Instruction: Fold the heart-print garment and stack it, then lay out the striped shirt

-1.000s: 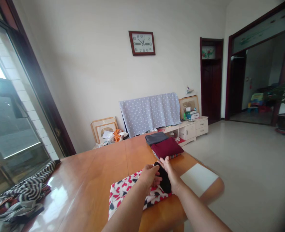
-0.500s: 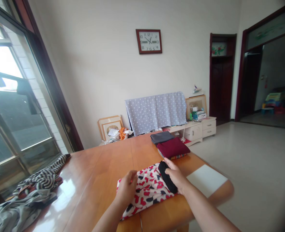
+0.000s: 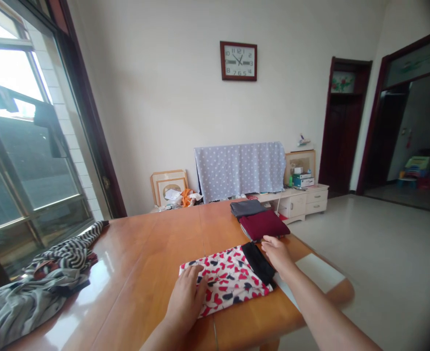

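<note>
A folded white cloth with red and dark hearts (image 3: 229, 280) lies on the wooden table (image 3: 145, 273) in front of me. My left hand (image 3: 186, 297) lies flat on its near left corner, fingers stretched out. A black band of fabric (image 3: 257, 262) runs along the cloth's right edge. My right hand (image 3: 277, 252) rests beside that band, fingers loosely spread and touching it. Just beyond my right hand sits a folded maroon garment (image 3: 264, 224), with a folded grey one (image 3: 246, 208) behind it.
A heap of striped and grey clothes (image 3: 39, 282) lies at the table's left end by the window. A white sheet (image 3: 319, 273) sits at the right corner. Past the table stand a covered screen (image 3: 240, 170), a low cabinet (image 3: 302, 197), and open tiled floor on the right.
My left hand left the black fabric, moved down-left and flattened on the heart cloth's corner. My right hand slid to the black band's far end. My view turned slightly left.
</note>
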`<action>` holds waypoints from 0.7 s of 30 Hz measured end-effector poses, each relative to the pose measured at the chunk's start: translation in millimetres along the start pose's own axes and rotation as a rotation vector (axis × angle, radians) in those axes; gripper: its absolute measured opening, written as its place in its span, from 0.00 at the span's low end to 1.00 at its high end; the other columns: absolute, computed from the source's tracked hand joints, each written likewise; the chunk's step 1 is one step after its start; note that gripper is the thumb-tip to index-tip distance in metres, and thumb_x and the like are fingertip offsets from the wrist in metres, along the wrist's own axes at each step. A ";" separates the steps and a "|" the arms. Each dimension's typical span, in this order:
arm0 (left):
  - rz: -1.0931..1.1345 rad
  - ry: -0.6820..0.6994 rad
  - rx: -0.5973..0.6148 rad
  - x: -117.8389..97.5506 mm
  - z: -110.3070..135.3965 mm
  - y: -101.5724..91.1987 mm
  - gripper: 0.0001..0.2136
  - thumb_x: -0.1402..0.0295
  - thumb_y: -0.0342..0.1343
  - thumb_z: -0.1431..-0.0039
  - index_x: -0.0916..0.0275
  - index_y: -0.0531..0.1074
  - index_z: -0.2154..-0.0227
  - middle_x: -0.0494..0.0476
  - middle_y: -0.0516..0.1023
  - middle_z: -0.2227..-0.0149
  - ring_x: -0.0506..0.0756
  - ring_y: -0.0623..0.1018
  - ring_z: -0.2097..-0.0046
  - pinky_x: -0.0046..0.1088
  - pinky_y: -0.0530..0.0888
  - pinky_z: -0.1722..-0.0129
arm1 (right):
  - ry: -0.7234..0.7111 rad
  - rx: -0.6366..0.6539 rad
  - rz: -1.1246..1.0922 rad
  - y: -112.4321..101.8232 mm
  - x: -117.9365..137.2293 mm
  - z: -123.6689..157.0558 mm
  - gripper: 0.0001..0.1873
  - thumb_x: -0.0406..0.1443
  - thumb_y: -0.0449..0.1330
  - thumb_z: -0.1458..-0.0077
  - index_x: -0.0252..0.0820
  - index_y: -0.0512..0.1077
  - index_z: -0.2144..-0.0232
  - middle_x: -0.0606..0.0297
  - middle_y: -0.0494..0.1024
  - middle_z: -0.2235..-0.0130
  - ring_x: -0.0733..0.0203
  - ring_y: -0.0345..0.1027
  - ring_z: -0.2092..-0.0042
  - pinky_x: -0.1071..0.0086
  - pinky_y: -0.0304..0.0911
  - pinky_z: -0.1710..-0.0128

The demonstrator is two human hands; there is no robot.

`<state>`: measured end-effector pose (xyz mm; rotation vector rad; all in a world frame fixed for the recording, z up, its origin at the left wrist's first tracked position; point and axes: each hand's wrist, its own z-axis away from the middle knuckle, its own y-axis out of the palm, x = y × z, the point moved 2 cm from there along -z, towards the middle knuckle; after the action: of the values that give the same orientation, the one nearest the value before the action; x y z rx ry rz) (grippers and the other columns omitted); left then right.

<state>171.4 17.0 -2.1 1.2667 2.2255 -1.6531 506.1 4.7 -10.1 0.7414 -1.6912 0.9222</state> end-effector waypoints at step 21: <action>-0.054 0.170 0.202 -34.7 25.6 12.6 0.09 0.69 0.53 0.37 0.56 0.77 0.69 0.57 0.78 0.61 0.57 0.75 0.57 0.32 0.68 0.58 | -0.027 0.105 0.896 32.1 37.6 3.8 0.09 0.40 0.56 0.40 0.48 0.75 0.69 0.61 0.82 0.62 0.51 0.75 0.59 0.65 0.60 0.63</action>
<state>192.5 -22.5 -4.1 1.4566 2.2510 -1.8986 467.1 16.5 18.1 0.0108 -2.0295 1.6136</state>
